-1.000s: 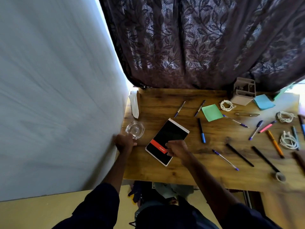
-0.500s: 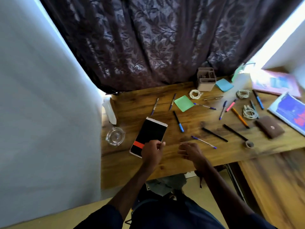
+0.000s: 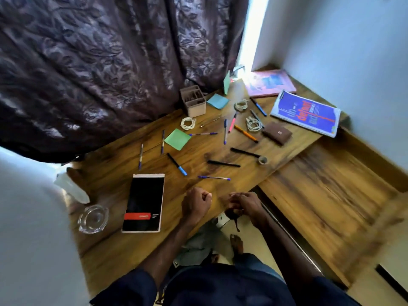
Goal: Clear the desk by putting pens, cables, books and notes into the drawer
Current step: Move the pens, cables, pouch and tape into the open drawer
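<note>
My left grip (image 3: 196, 204) is curled in a fist over the near edge of the counter (image 3: 114, 173) and holds nothing. My right grip (image 3: 246, 205) is just beside it, with its fingers bent over something dark. I cannot tell if it holds it. The black notebook (image 3: 143, 202) lies left of the left grip. A purple pen (image 3: 214, 178) lies just past both grips. The white cables (image 3: 254, 124) and a blue book (image 3: 305, 113) lie far past the right grip.
</note>
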Available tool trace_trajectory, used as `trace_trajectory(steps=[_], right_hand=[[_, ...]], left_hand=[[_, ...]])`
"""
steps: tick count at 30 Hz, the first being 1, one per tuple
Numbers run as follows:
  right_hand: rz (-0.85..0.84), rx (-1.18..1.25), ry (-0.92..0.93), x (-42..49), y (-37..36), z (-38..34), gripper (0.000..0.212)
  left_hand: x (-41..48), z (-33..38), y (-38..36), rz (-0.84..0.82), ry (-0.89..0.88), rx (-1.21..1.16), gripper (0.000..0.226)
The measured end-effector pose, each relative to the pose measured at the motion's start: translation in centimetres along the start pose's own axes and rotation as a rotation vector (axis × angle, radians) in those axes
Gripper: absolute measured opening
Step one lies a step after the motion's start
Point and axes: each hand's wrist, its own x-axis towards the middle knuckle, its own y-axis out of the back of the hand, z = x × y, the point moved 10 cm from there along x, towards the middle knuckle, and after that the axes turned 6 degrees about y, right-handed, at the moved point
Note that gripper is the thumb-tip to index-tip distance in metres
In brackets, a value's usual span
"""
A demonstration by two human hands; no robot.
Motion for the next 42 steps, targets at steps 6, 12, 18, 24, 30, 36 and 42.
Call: trace_trajectory(steps=[6, 12, 18, 24, 30, 36, 42], right_hand=[[-0.012, -0.051, 0.002, 3.6, 2.5, -1.8, 0.017], [-0.187, -0.344, 0.120, 7.1, 3.4, -4.3, 0.018], [-0.238, -0.745, 0.454, 10.2, -0.7, -8.0, 0.013], [-0.299, -1.138, 0.638, 13.4, -5.8, -7.1, 0.033], [-0.287, -1.173, 0.724, 13.6, -6.5, -7.2, 0.020], [-0.211, -0.877, 0.803, 15.0, -3.3, -8.9, 0.006], [-0.142, -0.842, 0.679, 14.9, 0.5, -10.0, 0.011]], left_hand=[[1.2, 2.9, -1.9, 0.002, 0.054, 0.045, 0.026], [1.1, 4.4, -2.3, 0.031, 0.194, 0.033, 0.019], [0.5, 2.9, -1.7, 0.069, 0.323, -0.080, 0.011], [0.8, 0.9, 0.9, 0.179, 0.431, -0.140, 0.012], [5.4, 0.0, 4.9, 0.281, 0.482, -0.117, 0.011], [10.5, 1.4, 7.5, 0.293, 0.262, 0.188, 0.040], [13.1, 0.3, 5.2, 0.075, 0.089, 0.395, 0.050]])
